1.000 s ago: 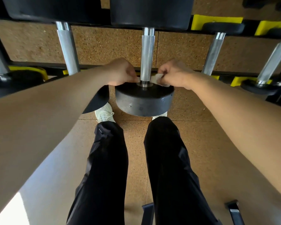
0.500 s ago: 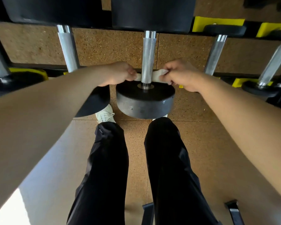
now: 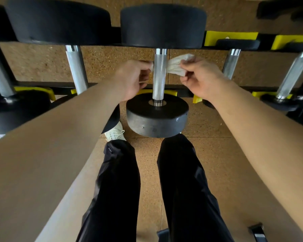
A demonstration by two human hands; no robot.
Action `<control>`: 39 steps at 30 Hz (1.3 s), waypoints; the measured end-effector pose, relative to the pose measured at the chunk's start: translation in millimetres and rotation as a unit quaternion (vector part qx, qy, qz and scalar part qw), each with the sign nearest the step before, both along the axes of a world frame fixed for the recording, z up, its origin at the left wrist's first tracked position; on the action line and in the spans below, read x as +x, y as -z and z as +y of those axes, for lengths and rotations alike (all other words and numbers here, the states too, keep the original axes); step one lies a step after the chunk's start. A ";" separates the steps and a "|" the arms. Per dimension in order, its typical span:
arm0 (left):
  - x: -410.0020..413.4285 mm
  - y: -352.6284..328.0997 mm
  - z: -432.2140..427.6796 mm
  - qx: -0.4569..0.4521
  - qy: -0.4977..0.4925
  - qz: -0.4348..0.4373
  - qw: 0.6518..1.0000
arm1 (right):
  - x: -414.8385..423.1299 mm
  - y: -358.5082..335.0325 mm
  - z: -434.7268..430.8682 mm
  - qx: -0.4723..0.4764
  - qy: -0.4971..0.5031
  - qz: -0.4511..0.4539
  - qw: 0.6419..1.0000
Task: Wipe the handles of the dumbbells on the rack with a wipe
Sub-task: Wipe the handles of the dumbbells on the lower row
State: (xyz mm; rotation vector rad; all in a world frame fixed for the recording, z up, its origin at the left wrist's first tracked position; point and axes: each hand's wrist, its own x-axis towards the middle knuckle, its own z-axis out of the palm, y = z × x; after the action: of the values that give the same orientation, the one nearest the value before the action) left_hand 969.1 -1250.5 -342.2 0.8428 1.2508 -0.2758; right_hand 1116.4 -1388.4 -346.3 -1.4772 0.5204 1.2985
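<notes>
A black dumbbell lies on the rack straight ahead, its silver knurled handle [image 3: 159, 74] running between a near head [image 3: 157, 117] and a far head [image 3: 163, 25]. A white wipe [image 3: 175, 66] passes behind the upper part of that handle. My left hand [image 3: 131, 78] pinches the wipe's left end, which barely shows. My right hand [image 3: 198, 77] pinches the crumpled right end. Both hands sit level, one on each side of the handle.
More dumbbells lie on either side, with handles on the left [image 3: 76, 70] and on the right [image 3: 232, 64] and far right [image 3: 294, 74]. Yellow cradles [image 3: 231, 36] line the black rack. My legs [image 3: 122, 189] and a white shoe [image 3: 115, 132] stand on cork-patterned floor.
Both hands have slid the wipe up the handle, from the near head to the upper part by the far head.
</notes>
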 end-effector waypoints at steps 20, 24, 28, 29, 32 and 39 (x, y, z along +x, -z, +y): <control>-18.1 -13.0 -0.3 -0.062 -0.116 -0.073 0.989 | -20.7 -10.2 29.5 0.091 0.094 0.067 0.989; 8.4 -10.4 -7.7 0.000 -0.069 -0.051 0.996 | -4.8 -15.2 -2.2 0.106 0.060 0.059 0.991; -13.6 -10.3 0.0 0.084 0.089 -0.048 0.991 | -5.3 -13.0 -6.1 0.064 -0.011 0.000 0.998; -24.7 -10.9 3.6 0.092 0.135 -0.055 0.985 | -8.2 -11.0 -0.6 0.053 -0.032 -0.014 0.998; -43.8 -11.2 9.9 0.085 0.200 -0.066 0.974 | -16.9 -2.4 9.0 0.025 -0.111 -0.058 0.992; -34.1 -3.2 -7.3 0.153 0.304 -0.048 0.939 | -16.5 -3.1 -37.9 -0.077 -0.238 -0.134 0.959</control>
State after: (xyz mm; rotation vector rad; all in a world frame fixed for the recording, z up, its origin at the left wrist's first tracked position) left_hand 935.0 -1257.8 -339.0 1.4937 0.9249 -0.5350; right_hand 1100.0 -1426.3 -343.2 -1.9562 0.0844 1.4101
